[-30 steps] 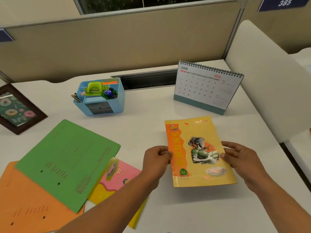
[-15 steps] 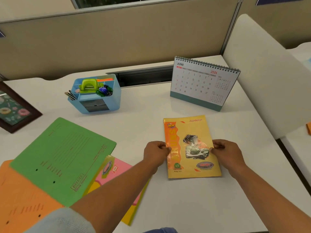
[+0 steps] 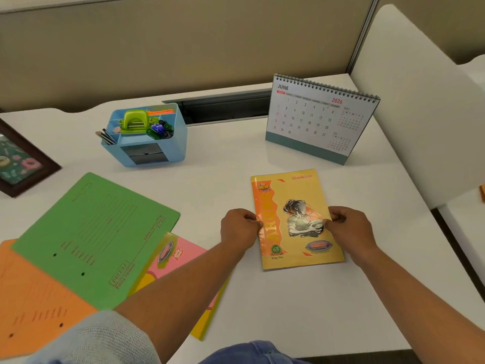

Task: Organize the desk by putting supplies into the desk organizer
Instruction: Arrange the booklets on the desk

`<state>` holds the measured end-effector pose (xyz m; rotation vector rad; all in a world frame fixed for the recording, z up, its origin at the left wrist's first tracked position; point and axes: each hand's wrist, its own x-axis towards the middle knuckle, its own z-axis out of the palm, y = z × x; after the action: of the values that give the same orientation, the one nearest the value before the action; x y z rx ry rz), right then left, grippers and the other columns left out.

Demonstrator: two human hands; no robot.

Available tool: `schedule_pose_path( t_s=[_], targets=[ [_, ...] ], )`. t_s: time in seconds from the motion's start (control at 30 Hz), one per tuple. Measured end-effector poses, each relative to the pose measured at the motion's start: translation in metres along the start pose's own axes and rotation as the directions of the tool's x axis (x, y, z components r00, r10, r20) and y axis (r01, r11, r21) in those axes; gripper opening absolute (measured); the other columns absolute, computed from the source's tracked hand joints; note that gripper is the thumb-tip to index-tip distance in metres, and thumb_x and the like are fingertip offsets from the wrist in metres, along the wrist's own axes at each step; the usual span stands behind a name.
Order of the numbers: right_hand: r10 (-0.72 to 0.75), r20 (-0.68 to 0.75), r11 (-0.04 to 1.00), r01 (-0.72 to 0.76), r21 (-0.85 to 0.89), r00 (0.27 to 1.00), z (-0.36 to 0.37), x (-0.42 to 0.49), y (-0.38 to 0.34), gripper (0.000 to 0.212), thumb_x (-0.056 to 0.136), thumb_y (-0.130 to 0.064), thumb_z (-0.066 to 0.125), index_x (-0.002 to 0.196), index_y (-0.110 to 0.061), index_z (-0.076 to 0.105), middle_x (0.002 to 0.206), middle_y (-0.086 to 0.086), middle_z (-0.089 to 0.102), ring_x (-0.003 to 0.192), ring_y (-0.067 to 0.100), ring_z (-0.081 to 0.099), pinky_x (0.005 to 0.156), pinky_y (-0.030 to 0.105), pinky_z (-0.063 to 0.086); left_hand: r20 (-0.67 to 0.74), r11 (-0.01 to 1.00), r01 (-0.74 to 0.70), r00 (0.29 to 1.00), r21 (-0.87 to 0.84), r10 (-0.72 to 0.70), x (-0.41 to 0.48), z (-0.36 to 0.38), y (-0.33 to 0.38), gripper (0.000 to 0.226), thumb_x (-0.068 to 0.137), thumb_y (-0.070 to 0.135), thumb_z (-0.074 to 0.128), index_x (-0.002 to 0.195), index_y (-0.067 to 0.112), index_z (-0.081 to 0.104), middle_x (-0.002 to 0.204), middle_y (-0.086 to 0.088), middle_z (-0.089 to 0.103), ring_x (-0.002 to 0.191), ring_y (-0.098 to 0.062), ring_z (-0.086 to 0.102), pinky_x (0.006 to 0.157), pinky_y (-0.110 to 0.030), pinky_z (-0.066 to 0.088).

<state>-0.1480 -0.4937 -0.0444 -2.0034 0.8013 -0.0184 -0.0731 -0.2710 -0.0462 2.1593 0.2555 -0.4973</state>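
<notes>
A yellow and orange notebook (image 3: 296,195) lies flat on the white desk (image 3: 301,306) in front of me. My left hand (image 3: 239,227) pinches its left edge and my right hand (image 3: 350,229) pinches its right edge. A light blue desk organizer (image 3: 173,151) stands at the back left, holding a green hole punch (image 3: 133,120), pencils (image 3: 106,136), coloured clips and an orange item. Both hands are well away from the organizer.
A green file folder (image 3: 97,232) overlaps an orange folder (image 3: 31,303) and a pink and yellow notebook (image 3: 183,256) at the left. A framed picture (image 3: 18,161) sits at the far left. A June desk calendar (image 3: 315,119) stands behind the notebook. A white partition rises on the right.
The yellow notebook was tilted up off the desk in both hands; it has come down and now lies flat, straightened, with both hands still on its edges.
</notes>
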Motion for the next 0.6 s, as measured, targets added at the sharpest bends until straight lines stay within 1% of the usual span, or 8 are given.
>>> schedule_pose_path(
  t_s=[0.2, 0.27, 0.4, 0.5, 0.6],
  targets=[
    [0.007, -0.005, 1.000, -0.006, 0.006, 1.000, 0.0011, 0.0024, 0.0027, 0.025, 0.084, -0.007, 0.069, 0.108, -0.015, 0.072, 0.081, -0.011, 0.065, 0.086, 0.021, 0.065, 0.083, 0.034, 0.051, -0.011, 1.000, -0.002, 1.000, 0.018, 0.002, 0.0054, 0.0029, -0.0012, 0.017, 0.076, 0.019, 0.081, 0.090, 0.014, 0.072, 0.087, -0.005, 0.073, 0.082, -0.019, 0.067, 0.075, -0.029, 0.053],
    [0.010, -0.007, 1.000, -0.010, 0.000, 1.000, 0.0011, 0.0028, 0.0027, 0.026, 0.083, -0.006, 0.069, 0.107, -0.016, 0.072, 0.082, -0.010, 0.066, 0.087, 0.021, 0.065, 0.084, 0.036, 0.052, -0.013, 1.000, -0.004, 1.000, 0.022, 0.005, 0.0067, 0.0038, -0.0018, 0.017, 0.077, 0.020, 0.080, 0.090, 0.014, 0.071, 0.087, -0.005, 0.072, 0.081, -0.019, 0.067, 0.071, -0.027, 0.051],
    [-0.014, -0.011, 0.998, 0.013, -0.056, 1.000, 0.0007, 0.0036, 0.0025, 0.029, 0.081, -0.005, 0.070, 0.107, -0.017, 0.072, 0.085, -0.006, 0.068, 0.087, 0.022, 0.066, 0.086, 0.039, 0.053, -0.030, 0.999, -0.003, 1.000, 0.033, 0.004, 0.0062, 0.0052, -0.0017, 0.016, 0.077, 0.022, 0.080, 0.088, 0.015, 0.070, 0.087, -0.004, 0.072, 0.081, -0.019, 0.066, 0.071, -0.027, 0.051],
    [-0.027, -0.028, 0.993, 0.023, -0.118, 0.999, 0.0009, 0.0050, 0.0036, 0.035, 0.079, -0.005, 0.071, 0.112, -0.016, 0.070, 0.091, -0.002, 0.068, 0.088, 0.022, 0.065, 0.088, 0.036, 0.052, -0.031, 0.999, 0.000, 1.000, 0.043, 0.001, 0.0054, 0.0059, -0.0010, 0.015, 0.078, 0.022, 0.079, 0.088, 0.015, 0.070, 0.088, -0.004, 0.072, 0.080, -0.018, 0.066, 0.070, -0.026, 0.050],
    [-0.033, -0.034, 0.987, 0.027, -0.158, 0.999, 0.0028, 0.0055, 0.0063, 0.038, 0.078, -0.006, 0.072, 0.114, -0.017, 0.069, 0.095, -0.002, 0.068, 0.089, 0.021, 0.064, 0.086, 0.031, 0.050, -0.028, 0.999, 0.004, 1.000, 0.046, -0.003, 0.0054, 0.0059, -0.0008, 0.015, 0.079, 0.022, 0.079, 0.089, 0.015, 0.069, 0.089, -0.003, 0.071, 0.080, -0.018, 0.065, 0.067, -0.025, 0.048]
  ],
)
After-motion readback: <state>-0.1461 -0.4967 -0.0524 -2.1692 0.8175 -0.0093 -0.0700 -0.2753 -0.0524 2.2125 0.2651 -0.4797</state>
